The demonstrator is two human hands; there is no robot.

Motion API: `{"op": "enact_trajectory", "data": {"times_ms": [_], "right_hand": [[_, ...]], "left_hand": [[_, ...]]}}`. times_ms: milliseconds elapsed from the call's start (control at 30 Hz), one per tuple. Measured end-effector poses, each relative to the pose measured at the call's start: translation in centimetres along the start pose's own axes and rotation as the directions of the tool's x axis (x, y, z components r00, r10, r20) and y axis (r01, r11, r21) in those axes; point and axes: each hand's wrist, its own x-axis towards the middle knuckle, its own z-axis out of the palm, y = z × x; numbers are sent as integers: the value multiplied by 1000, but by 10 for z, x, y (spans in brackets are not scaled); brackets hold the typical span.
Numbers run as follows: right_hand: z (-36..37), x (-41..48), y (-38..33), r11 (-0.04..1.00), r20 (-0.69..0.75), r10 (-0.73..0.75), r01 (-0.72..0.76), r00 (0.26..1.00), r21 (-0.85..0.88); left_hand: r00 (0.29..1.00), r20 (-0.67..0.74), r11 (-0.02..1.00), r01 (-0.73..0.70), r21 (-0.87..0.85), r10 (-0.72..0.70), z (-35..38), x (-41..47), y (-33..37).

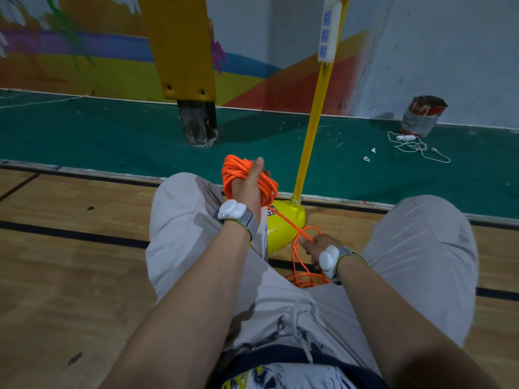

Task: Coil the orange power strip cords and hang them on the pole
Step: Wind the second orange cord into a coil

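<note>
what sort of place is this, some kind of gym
Probably an indoor sports hall: a lined wooden court floor, a padded yellow post, and a freestanding yellow pole.

Two hands are counted: the left hand [247, 183] and the right hand [313, 244]. Two wristbands [233, 210] are worn. One coil [238, 171], one cord [303, 283] and one pole [314, 108] are seen. At 11 o'clock one post [182, 51] is seen. At 1 o'clock one strip [328, 29] is hung; at 2 o'clock one can [422, 115], one cable [405, 138] and two scraps [366, 159] are found.
</note>
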Motion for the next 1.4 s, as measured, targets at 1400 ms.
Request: {"op": "enact_trajectory", "data": {"times_ms": [1400], "right_hand": [[-28,-72,-42,748,-747,-477,660,463,-69]], "left_hand": [[919,369,674,-185,716,-139,-3,-23,-22]]}}
